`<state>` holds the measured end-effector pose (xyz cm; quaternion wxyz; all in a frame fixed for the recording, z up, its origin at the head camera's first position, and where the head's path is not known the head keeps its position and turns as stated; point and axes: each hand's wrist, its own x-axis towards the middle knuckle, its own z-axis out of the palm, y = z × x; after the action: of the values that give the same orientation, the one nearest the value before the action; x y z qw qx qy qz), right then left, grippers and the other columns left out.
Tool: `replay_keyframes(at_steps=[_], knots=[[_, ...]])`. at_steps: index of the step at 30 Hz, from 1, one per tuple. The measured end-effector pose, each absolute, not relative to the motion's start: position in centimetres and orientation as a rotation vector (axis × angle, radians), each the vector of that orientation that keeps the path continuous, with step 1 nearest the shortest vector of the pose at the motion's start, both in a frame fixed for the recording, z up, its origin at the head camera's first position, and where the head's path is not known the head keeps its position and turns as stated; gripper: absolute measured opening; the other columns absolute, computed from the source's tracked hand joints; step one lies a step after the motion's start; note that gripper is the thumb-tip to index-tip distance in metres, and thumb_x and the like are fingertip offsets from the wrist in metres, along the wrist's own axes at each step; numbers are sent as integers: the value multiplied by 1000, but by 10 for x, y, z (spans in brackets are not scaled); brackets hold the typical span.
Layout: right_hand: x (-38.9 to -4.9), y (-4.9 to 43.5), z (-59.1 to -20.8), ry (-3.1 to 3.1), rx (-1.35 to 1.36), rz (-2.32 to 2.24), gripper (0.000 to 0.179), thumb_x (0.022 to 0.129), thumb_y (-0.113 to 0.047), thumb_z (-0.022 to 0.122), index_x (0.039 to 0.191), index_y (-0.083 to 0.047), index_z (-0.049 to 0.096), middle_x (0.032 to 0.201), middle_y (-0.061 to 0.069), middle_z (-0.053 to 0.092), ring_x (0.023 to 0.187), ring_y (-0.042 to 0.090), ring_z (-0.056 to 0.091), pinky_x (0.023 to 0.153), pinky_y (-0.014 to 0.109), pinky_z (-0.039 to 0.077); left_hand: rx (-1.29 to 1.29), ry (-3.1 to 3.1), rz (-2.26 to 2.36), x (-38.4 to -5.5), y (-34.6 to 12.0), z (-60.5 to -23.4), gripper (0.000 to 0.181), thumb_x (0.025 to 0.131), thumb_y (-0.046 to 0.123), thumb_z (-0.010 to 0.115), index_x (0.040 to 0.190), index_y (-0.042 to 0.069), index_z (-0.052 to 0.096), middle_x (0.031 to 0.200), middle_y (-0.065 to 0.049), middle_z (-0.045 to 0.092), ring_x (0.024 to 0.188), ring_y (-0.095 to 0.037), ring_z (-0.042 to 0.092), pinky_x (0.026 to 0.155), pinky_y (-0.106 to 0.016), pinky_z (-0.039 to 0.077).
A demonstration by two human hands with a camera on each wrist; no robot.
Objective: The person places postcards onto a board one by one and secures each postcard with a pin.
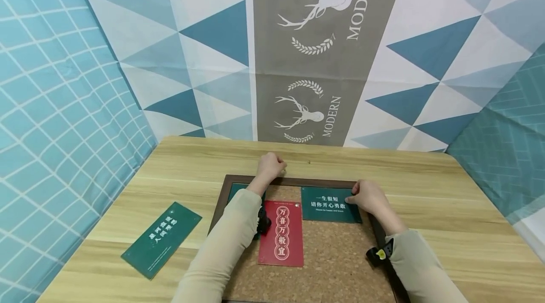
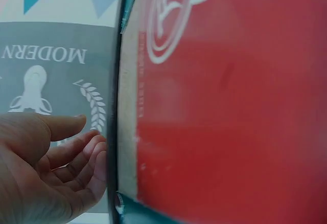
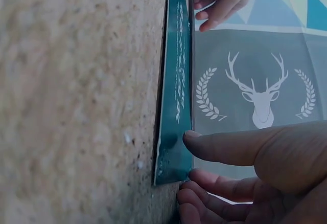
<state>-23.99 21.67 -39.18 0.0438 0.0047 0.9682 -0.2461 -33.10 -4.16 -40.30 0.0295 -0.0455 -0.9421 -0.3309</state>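
Green with white print, a wide card (image 1: 323,204) lies at the upper right of the cork board (image 1: 340,265), its right end pinched between thumb and finger of the right hand (image 1: 371,196). Beyond the top of the brown frame (image 1: 294,181), the left hand (image 1: 270,167) hangs loosely bent, thumb parted from fingertips. Its sleeve (image 1: 225,251) covers most of a second green card (image 1: 238,191). Beside that, a red card (image 1: 281,234) bears top print too small to read. Another green card (image 1: 162,240) rests on the bench (image 1: 460,199).
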Motion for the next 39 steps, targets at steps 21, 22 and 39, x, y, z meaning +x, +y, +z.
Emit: replay_keyframes(at_steps=[21,22,39], knots=[[-240,216,-395,2973,53,-715,28,75,-17,73,84,1,54,78,11,53,63,21,46,57,32,39,-52,-3021,-1064,-335,-39,-412,40,83,26,63,49,16,44,46,5,37,45,-12,35,44,-24,27],[-240,216,-395,2972,52,-718,28,75,-17,73,84,1,54,78,12,53,63,21,46,57,32,39,-38,-3025,-1053,-335,-38,-412,41,83,26,63,49,16,44,46,5,36,45,-12,35,44,-24,27],[-240,216,-394,2969,51,-725,28,75,-16,73,84,1,53,77,12,53,62,21,45,56,32,38,35,-3029,-900,-336,-32,-415,35,85,15,56,52,16,43,50,2,39,50,-14,39,45,-27,29]])
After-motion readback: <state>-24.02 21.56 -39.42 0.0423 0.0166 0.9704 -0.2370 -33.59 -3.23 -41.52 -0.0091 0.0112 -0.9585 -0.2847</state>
